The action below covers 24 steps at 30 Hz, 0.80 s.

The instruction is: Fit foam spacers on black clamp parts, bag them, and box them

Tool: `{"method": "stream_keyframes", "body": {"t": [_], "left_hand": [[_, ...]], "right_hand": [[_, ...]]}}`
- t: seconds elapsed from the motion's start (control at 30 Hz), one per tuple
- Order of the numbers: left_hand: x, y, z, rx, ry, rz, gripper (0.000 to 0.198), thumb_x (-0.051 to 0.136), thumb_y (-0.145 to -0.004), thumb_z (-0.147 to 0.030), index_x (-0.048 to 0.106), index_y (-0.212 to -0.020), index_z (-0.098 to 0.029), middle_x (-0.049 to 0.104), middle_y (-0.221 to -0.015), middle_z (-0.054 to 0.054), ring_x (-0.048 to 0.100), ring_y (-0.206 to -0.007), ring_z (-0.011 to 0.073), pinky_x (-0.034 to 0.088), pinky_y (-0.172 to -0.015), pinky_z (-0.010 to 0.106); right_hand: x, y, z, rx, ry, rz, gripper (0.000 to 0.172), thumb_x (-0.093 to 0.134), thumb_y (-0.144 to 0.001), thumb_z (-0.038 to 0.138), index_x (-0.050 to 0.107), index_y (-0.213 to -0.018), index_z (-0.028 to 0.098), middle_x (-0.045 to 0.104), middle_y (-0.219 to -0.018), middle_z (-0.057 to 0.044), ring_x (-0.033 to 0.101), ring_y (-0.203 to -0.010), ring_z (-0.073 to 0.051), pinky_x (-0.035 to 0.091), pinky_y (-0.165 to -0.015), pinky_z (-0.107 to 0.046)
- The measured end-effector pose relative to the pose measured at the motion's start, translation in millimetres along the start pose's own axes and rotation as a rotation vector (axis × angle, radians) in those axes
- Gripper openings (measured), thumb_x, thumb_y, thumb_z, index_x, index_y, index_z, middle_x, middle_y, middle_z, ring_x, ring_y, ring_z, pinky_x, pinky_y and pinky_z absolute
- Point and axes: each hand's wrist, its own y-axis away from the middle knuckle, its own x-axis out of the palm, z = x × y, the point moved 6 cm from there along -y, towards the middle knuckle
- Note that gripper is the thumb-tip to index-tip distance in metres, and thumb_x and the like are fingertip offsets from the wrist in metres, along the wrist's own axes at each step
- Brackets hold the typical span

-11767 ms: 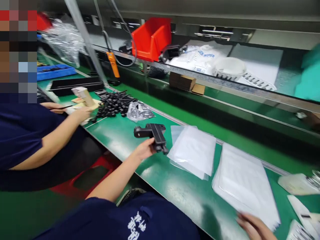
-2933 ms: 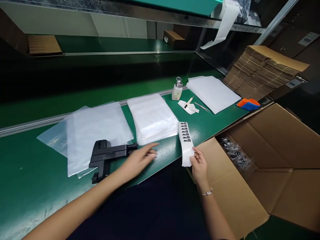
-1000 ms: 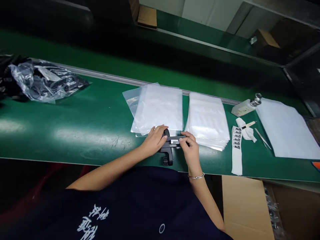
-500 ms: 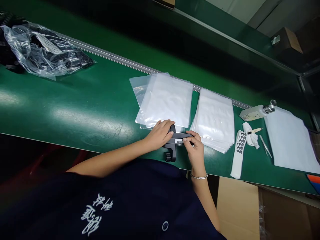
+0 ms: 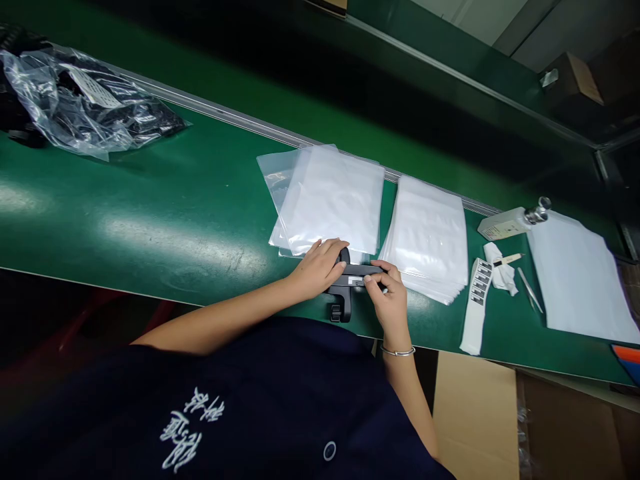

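A black bracket (image 5: pixel 345 299) with a clamp-like hook and a small knob lies at the front edge of the green bench. My left hand (image 5: pixel 320 270) is closed over its left end, fingers across the round black part. At the bar's right end is my right hand (image 5: pixel 389 293), its thumb and fingers pinched on the bar. Just left of the right thumb, a small white label (image 5: pixel 355 281) shows on the bar's face. The right fingertips partly hide that end.
Two stacks of clear plastic bags (image 5: pixel 340 200) (image 5: pixel 427 233) lie behind my hands. To the right are a label strip (image 5: pixel 477 303), crumpled tissue (image 5: pixel 505 277), a pen-like tool (image 5: pixel 509 259), tweezers (image 5: pixel 530 290), a bottle (image 5: pixel 505 224) and white sheets (image 5: pixel 580 273). Bagged black parts (image 5: pixel 105 107) sit far left.
My right thumb has shifted slightly left along the bar, and the label's white area looks partly darker. My left hand stays in place; the whole view has shifted a little.
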Motion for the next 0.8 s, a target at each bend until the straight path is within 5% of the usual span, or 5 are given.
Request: {"method": "stream_keyframes", "body": {"t": [0.17, 0.3, 0.43, 0.6, 0.8], "left_hand": [[-12.5, 13, -15, 0.219, -0.108, -0.116, 0.040, 0.039, -0.095, -0.032, 0.054, -0.130, -0.018, 0.059, -0.132, 0.013, 0.048, -0.130, 0.0273, 0.029, -0.115, 0.052], [-7.2, 27, -28, 0.507, -0.207, 0.015, 0.029, 0.044, -0.094, -0.032, 0.070, -0.105, -0.024, 0.073, -0.105, 0.006, 0.064, -0.105, 0.0228, 0.047, -0.093, 0.041], [-11.5, 27, -26, 0.580, -0.251, 0.036, 0.029, 0.045, -0.095, -0.032, 0.071, -0.103, -0.024, 0.074, -0.104, 0.005, 0.066, -0.102, 0.0209, 0.046, -0.078, 0.035], [-20.2, 15, -24, 0.664, -0.209, 0.245, 0.030, 0.047, -0.094, -0.039, 0.070, -0.109, -0.028, 0.072, -0.106, 0.005, 0.064, -0.097, 0.0184, 0.044, -0.083, 0.033], [-25.7, -7, -33, 0.732, -0.060, 0.390, 0.027, 0.051, -0.091, -0.048, 0.070, -0.106, -0.037, 0.070, -0.097, 0.002, 0.062, -0.095, 0.0169, 0.043, -0.094, 0.031]], "right_hand": [[5, 0, 4, -0.029, 0.016, 0.009, 0.023, 0.062, -0.085, 0.034, 0.064, -0.065, 0.023, 0.063, -0.110, -0.009, 0.057, -0.110, -0.028, 0.042, -0.097, -0.047], [8, 1, 9, -0.060, 0.033, 0.024, 0.022, 0.062, -0.085, 0.033, 0.065, -0.066, 0.024, 0.066, -0.109, -0.009, 0.058, -0.110, -0.028, 0.043, -0.098, -0.048], [-13, 0, 4, -0.038, -0.032, 0.022, 0.019, 0.063, -0.088, 0.036, 0.073, -0.077, 0.026, 0.070, -0.112, -0.007, 0.062, -0.109, -0.028, 0.044, -0.100, -0.049], [-25, -1, -8, -0.090, 0.029, 0.238, 0.042, 0.071, -0.086, 0.041, 0.064, -0.127, 0.035, 0.059, -0.138, -0.002, 0.047, -0.133, -0.029, 0.032, -0.114, -0.053], [-16, 1, -12, -0.142, 0.187, 0.253, 0.046, 0.067, -0.089, 0.044, 0.059, -0.133, 0.037, 0.059, -0.138, -0.002, 0.046, -0.134, -0.030, 0.027, -0.114, -0.058]]}}
